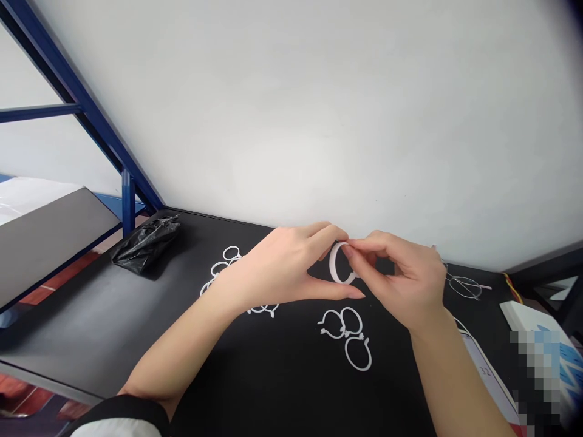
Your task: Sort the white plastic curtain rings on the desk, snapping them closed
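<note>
My right hand (401, 273) pinches a white plastic ring (334, 264) between thumb and fingertips. The ring stands on edge, a little above the black tabletop. Around its left side is my left hand (300, 261), thumb stretched out below and fingers above, with a wide gap between them. Its fingertips come close to the ring's top; whether they touch it I cannot tell. Three thin white open rings (358, 354) with small clasp ends lie below my hands. Several more white rings (231, 252) lie in a group partly hidden behind my left forearm.
A crumpled black plastic bag (148, 243) lies at the table's back left. Wire-framed glasses (464, 287) rest at the back right, near a phone (478, 364) and a white-and-blue box (546, 346). A blue metal frame (86, 103) rises at the left; a white wall stands behind.
</note>
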`<state>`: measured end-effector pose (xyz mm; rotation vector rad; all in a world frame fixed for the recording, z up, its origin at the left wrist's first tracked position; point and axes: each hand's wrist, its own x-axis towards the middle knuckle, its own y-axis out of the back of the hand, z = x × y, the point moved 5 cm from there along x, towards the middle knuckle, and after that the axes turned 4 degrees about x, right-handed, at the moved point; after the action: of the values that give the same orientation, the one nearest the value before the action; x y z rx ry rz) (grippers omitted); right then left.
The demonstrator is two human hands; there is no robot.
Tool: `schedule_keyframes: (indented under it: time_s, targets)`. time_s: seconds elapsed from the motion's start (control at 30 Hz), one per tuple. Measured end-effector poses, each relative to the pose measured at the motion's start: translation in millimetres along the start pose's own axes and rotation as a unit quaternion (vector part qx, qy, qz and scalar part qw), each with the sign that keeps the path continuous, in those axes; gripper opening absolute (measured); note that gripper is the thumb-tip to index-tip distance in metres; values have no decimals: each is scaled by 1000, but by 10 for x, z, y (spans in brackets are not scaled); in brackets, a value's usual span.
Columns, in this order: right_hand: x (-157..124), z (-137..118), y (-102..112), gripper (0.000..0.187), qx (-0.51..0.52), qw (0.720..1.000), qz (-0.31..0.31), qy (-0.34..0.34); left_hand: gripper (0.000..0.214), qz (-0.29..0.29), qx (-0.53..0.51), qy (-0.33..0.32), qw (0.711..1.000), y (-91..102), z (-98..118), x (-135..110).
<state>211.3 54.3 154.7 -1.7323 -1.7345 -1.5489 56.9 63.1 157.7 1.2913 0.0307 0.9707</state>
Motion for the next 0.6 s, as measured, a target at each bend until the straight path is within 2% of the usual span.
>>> schedule_keyframes:
  time_s: [0.17,0.33,0.6]
  targets:
    - [2,12,54,12,16,1000,23,-3,41,12,15,-11,1000,-8,23,3]
    - [18,13,60,10,20,1000,-4,-3,48,16,18,-7,1000,-21,9,9]
    - [18,-52,105,12,59,998,-32,-21,46,24,21,-14,999,19,16,-6]
